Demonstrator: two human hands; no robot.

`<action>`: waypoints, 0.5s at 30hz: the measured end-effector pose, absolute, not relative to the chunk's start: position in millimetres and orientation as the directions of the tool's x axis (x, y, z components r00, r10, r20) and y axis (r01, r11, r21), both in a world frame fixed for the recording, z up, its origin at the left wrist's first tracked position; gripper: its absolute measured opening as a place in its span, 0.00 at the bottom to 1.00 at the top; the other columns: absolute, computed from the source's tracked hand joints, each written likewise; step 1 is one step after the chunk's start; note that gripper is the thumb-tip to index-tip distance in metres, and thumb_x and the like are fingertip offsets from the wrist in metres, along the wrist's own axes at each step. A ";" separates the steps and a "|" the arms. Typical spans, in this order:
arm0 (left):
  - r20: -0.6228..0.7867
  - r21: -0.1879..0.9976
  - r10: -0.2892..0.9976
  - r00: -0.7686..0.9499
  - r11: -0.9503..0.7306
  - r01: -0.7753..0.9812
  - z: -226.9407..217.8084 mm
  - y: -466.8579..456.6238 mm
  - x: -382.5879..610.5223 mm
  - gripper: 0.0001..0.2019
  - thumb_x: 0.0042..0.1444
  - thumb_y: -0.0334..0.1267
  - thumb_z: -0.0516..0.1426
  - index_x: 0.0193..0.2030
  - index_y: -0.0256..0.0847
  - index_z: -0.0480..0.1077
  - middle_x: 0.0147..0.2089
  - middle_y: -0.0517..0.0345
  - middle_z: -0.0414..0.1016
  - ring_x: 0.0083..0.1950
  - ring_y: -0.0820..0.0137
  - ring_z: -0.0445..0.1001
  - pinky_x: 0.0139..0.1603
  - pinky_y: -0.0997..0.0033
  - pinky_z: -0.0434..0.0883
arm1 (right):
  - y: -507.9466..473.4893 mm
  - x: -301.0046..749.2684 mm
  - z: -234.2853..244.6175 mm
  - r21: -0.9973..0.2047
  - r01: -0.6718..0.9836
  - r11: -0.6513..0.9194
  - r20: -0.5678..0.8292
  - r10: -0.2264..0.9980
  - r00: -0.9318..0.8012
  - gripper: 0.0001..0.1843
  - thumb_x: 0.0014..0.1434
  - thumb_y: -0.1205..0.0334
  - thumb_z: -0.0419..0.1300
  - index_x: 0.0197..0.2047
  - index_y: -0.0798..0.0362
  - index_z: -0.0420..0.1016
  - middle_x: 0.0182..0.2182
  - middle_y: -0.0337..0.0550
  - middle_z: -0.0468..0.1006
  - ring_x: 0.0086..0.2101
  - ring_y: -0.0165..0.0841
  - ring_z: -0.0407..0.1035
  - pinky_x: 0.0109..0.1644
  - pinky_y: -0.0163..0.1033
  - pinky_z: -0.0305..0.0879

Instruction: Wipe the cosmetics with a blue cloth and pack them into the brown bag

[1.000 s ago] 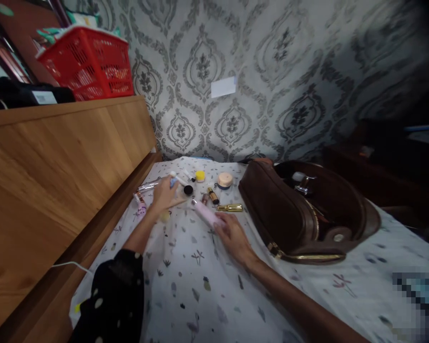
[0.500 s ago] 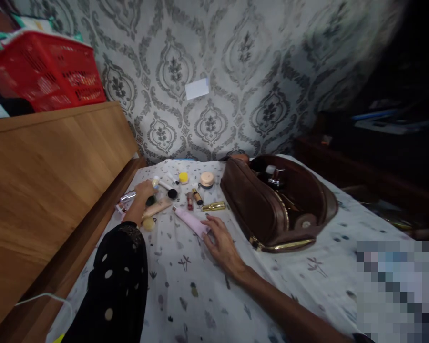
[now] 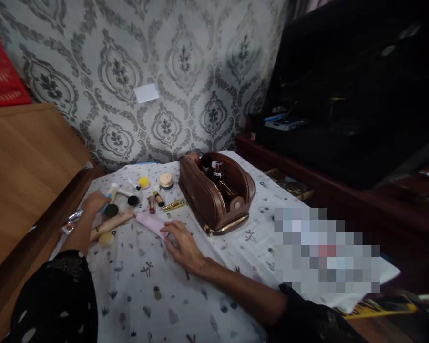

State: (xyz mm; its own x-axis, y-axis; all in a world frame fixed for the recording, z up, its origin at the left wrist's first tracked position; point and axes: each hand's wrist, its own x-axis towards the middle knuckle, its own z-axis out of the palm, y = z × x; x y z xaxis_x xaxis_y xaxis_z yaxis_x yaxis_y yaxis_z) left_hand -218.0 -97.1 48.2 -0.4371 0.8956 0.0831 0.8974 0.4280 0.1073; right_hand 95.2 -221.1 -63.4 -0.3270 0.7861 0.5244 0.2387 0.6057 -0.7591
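Note:
My left hand [image 3: 95,204] is at the left side of the cloth, its fingers closed around a small pale bottle with a white cap [image 3: 113,188]; the fingertips are partly hidden. Close by lie a dark round lid [image 3: 111,210], a beige tube [image 3: 113,223], a yellowish round piece [image 3: 106,238] and shiny clear containers [image 3: 72,221]. My right hand [image 3: 182,244] rests palm down with fingers apart, the fingertips touching the wide end of a pink squeeze tube [image 3: 150,225]. Beyond it lie a gold tube [image 3: 173,205], a small dark bottle [image 3: 158,198] and a reddish vial [image 3: 151,205].
A brown zippered toiletry bag [image 3: 203,200] stands open to the right, with bottles inside. Farther back are a yellow-lidded jar [image 3: 143,182], a peach-lidded jar [image 3: 166,180] and a black cap [image 3: 132,200]. A wooden panel [image 3: 28,176] borders the left; patterned wallpaper [image 3: 186,95] rises behind.
The view has swung right, so everything shows farther left and the dark screen appears. My left hand remains at the small bottle, and my right fingers still touch the pink tube.

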 end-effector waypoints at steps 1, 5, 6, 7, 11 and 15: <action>0.100 0.114 0.873 -0.478 0.467 0.877 53.0 -99.1 -215.9 0.30 0.49 0.59 0.59 0.43 0.28 0.75 0.47 0.24 0.76 0.49 0.34 0.75 0.38 0.48 0.71 | -223.0 97.8 -61.4 -0.768 0.229 0.598 0.516 0.789 -0.333 0.17 0.58 0.72 0.55 0.49 0.52 0.75 0.49 0.51 0.75 0.52 0.41 0.67 0.59 0.50 0.65; 0.201 0.202 0.837 -0.509 0.473 0.858 72.1 -115.2 -201.8 0.21 0.55 0.50 0.58 0.51 0.39 0.72 0.47 0.46 0.77 0.50 0.48 0.75 0.43 0.57 0.70 | -226.5 107.0 -54.3 -0.839 0.158 0.520 0.445 0.825 -0.350 0.16 0.59 0.69 0.56 0.50 0.51 0.75 0.46 0.48 0.77 0.45 0.37 0.71 0.51 0.44 0.70; 0.213 0.248 0.855 -0.472 0.420 0.873 73.5 -122.9 -194.7 0.20 0.55 0.50 0.58 0.50 0.41 0.72 0.45 0.52 0.77 0.47 0.54 0.75 0.41 0.62 0.70 | -225.8 108.3 -53.1 -0.868 0.127 0.481 0.413 0.839 -0.355 0.15 0.61 0.66 0.56 0.51 0.51 0.75 0.45 0.47 0.77 0.43 0.36 0.72 0.47 0.42 0.70; 0.204 0.322 0.886 -0.417 0.342 0.883 72.4 -132.7 -185.4 0.20 0.53 0.52 0.59 0.48 0.41 0.72 0.42 0.56 0.76 0.44 0.59 0.75 0.39 0.66 0.70 | -224.4 109.1 -52.3 -0.896 0.090 0.434 0.377 0.853 -0.362 0.15 0.62 0.63 0.56 0.52 0.51 0.74 0.46 0.48 0.77 0.43 0.36 0.73 0.45 0.41 0.71; 0.040 0.799 0.992 -0.122 0.042 0.599 44.7 -189.5 -128.2 0.27 0.42 0.60 0.64 0.41 0.40 0.72 0.33 0.59 0.74 0.32 0.66 0.71 0.30 0.70 0.68 | -216.2 107.9 -52.8 -0.966 -0.141 0.215 0.253 0.891 -0.377 0.28 0.63 0.47 0.58 0.62 0.51 0.67 0.54 0.53 0.75 0.51 0.40 0.72 0.50 0.45 0.70; -0.026 0.912 0.982 0.185 -0.053 0.406 15.4 -239.3 -77.6 0.16 0.50 0.53 0.64 0.38 0.44 0.74 0.35 0.57 0.75 0.36 0.64 0.73 0.37 0.67 0.70 | -215.7 106.8 -52.4 -0.936 -0.348 0.054 0.211 0.877 -0.431 0.29 0.59 0.40 0.61 0.56 0.50 0.70 0.48 0.47 0.78 0.48 0.40 0.73 0.53 0.46 0.69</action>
State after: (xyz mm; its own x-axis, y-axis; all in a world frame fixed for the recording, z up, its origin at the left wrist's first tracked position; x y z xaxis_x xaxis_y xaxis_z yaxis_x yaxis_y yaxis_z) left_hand -77.6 -239.3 15.4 0.1854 0.9823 -0.0257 0.4062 -0.0528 0.9123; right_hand 106.8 -215.7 -52.4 -0.4308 0.8774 0.2113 -0.3482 0.0544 -0.9358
